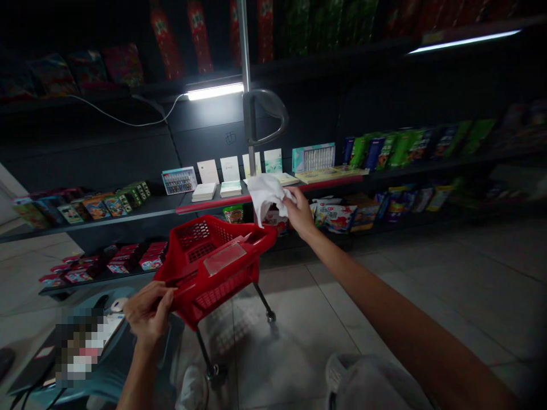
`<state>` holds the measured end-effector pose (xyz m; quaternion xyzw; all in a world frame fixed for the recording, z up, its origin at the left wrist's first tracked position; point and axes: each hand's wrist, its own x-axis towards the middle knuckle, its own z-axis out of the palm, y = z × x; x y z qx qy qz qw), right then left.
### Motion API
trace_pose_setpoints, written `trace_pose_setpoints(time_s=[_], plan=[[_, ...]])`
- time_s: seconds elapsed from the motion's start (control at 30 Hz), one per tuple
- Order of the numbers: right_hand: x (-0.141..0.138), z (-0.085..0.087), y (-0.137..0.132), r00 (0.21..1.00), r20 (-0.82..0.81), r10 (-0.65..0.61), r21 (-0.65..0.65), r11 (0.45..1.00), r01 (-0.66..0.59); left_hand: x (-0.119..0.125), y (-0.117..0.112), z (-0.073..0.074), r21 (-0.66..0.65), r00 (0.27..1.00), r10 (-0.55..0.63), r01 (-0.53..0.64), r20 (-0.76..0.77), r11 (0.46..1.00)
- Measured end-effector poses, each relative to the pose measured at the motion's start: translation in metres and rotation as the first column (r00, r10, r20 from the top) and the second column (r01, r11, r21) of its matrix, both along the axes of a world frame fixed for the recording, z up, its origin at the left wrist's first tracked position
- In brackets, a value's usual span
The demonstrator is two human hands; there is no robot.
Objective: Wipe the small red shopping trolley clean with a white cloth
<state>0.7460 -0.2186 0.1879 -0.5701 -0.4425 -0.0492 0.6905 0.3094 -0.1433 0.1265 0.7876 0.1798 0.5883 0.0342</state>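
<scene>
white cloth (265,192) pinched in rt hand (300,214), hanging nr rt end of red shopping cart (231,279); lt hand (149,310) gripping its lt corner.

fwd arms (363,279) bare | legwear (380,381) lt gry | shoes (192,390) wht-ish

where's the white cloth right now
In the head view, the crumpled white cloth is held in the right hand near the picture's centre, just above the right end of the red plastic shopping cart.
</scene>
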Motion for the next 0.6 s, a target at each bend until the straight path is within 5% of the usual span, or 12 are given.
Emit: trace_pose_setpoints(time_s=[0.13,0.3,0.6], plan=[[-0.011,0.033,0.028,0.999,0.011,0.048,0.120,0.992,-0.049,-0.010,0.005,-0.002,-0.062,0.996,-0.065,0.068,0.057,0.996],[-0.032,0.054,0.027,0.993,0.117,-0.006,0.042,0.999,0.001,-0.003,0.007,0.001,-0.068,0.989,-0.089,0.098,0.121,0.993],[-0.053,0.022,-0.016,0.962,0.232,-0.143,-0.080,0.983,0.166,0.011,0.029,-0.005,-0.158,0.974,0.145,-0.117,0.174,0.980]])
